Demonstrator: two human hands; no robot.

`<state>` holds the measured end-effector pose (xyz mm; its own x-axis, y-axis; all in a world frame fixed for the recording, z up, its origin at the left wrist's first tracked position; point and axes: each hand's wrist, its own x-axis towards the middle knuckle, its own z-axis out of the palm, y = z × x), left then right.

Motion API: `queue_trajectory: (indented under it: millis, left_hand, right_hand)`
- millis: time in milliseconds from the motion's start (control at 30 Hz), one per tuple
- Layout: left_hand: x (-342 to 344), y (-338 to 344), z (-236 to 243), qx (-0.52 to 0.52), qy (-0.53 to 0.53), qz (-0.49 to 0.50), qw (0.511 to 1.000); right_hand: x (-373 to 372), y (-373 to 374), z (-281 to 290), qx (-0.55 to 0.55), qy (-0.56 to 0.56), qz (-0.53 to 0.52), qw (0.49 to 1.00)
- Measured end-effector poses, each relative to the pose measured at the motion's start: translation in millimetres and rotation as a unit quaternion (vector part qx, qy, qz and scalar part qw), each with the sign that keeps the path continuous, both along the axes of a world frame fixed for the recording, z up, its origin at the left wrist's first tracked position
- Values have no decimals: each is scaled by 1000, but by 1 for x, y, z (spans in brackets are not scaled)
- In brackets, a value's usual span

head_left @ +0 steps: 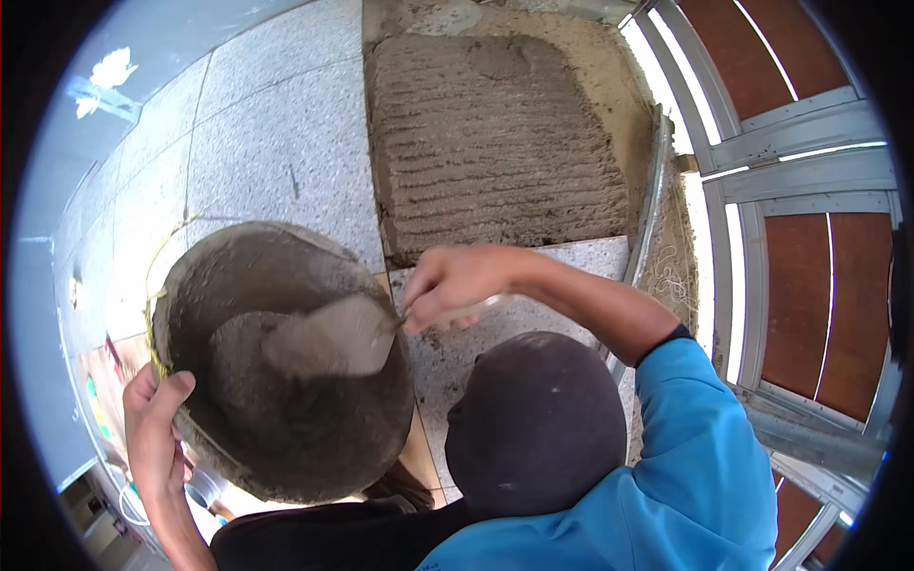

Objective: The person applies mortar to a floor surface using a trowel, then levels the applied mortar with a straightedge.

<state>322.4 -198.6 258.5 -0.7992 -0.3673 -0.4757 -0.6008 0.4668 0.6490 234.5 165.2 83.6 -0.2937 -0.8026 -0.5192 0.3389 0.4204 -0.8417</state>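
The left hand (pixel 155 419) gripped the rim of the bucket (pixel 205 252), thumb inside, apparently to steady it. Within lay wet mortar (pixel 309 433). A trowel (pixel 347 338) reached over it, blade blurred, its handle closed in the right hand's (pixel 466 285) fingers, probably for firm leverage. Ridged mortar (pixel 500 143) lay spread beyond, beside the floor tiles (pixel 276 138), its grooves likely for grip.

Can read no text, label, brand, number or sign anywhere in the head view. Noted only tiny dark marks (pixel 429 565) on the blue shirt (pixel 705 447), at the very bottom edge of the view; too small and too near the dark rim to make out. Cannot tell whether lettering or pattern.
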Motion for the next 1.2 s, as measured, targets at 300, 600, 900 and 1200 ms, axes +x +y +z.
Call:
queue_trajectory:
  millis: [300,600,900,1200]
  left_hand:
    - [4,-6,-6,116,66,57,989]
    - [2,-10,-5,78,34,35,996]
    - [0,2,-6,62,55,68,994]
    - [-4,-4,-5,100,61,80,990]
  right_hand:
    - [-97,152,3,224,201,-414,859]
    - [-227,156,-58,286,354,-430,780]
    - [-227,118,-72,443,548,-351,617]
    - [-267,81,-111,409,406,-347,740]
